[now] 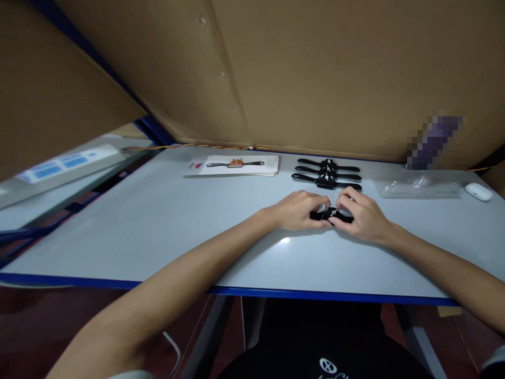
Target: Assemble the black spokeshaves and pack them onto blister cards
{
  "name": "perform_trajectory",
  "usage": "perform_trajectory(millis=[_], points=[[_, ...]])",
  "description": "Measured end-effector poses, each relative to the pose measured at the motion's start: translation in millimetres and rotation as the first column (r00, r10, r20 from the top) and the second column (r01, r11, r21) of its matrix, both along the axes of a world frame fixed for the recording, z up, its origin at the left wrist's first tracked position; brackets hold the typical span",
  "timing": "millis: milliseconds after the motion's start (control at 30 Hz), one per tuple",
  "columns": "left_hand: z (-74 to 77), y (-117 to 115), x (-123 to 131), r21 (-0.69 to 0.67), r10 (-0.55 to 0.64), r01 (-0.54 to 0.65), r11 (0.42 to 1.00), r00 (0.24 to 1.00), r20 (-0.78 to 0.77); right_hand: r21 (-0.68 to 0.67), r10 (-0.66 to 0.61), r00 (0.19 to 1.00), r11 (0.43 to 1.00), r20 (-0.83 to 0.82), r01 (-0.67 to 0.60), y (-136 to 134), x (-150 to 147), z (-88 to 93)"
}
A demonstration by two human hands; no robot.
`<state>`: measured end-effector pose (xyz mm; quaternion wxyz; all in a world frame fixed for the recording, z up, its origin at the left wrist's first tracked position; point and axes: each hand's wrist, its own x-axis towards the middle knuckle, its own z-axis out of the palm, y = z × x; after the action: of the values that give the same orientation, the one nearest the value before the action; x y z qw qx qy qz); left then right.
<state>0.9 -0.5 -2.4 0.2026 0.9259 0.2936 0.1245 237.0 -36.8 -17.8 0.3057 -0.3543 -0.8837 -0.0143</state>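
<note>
Both of my hands are closed around a black spokeshave (330,213) low over the white tabletop, or resting on it. My left hand (302,209) grips its left handle, and my right hand (363,215) has the right handle between thumb and fingers. Only the middle of the tool, with a bright metal spot, shows between my fingers. Just beyond my hands lie three more black spokeshaves (326,184), side by side with their handles pointing left and right.
Printed cards (236,165) picturing a spokeshave lie stacked at the back left. Clear plastic bags (420,188) and a white rounded case (478,191) are at the right. A cardboard wall (315,79) rises behind the table (158,226). A yellow-red wire (197,145) runs along the back edge.
</note>
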Motion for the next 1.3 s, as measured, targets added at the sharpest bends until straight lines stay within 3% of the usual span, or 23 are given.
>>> perform_trajectory(millis=[100,433,800,933,1300], points=[[0.5,-0.2,0.2,-0.006,-0.002,0.002,1.0,1.0,-0.005,0.018,-0.024,1.0,1.0,-0.009,0.024,0.4,0.2,-2.4],[0.4,0.6,1.2,0.004,-0.003,0.003,1.0,1.0,-0.008,0.046,0.089,0.995,0.995,-0.04,-0.087,2.0,1.3,-0.6],[0.9,0.3,2.0,0.019,-0.006,0.006,1.0,1.0,-0.012,0.072,0.121,0.992,0.99,-0.041,-0.118,0.1,3.6,0.4],[1.3,0.1,1.4,0.006,-0.004,0.004,1.0,1.0,-0.014,0.036,0.083,0.995,0.996,-0.056,-0.081,3.0,5.0,-2.8],[-0.8,0.5,1.0,0.011,-0.015,0.015,1.0,1.0,0.01,-0.002,0.194,0.981,0.981,0.027,-0.194,4.1,5.9,0.3]])
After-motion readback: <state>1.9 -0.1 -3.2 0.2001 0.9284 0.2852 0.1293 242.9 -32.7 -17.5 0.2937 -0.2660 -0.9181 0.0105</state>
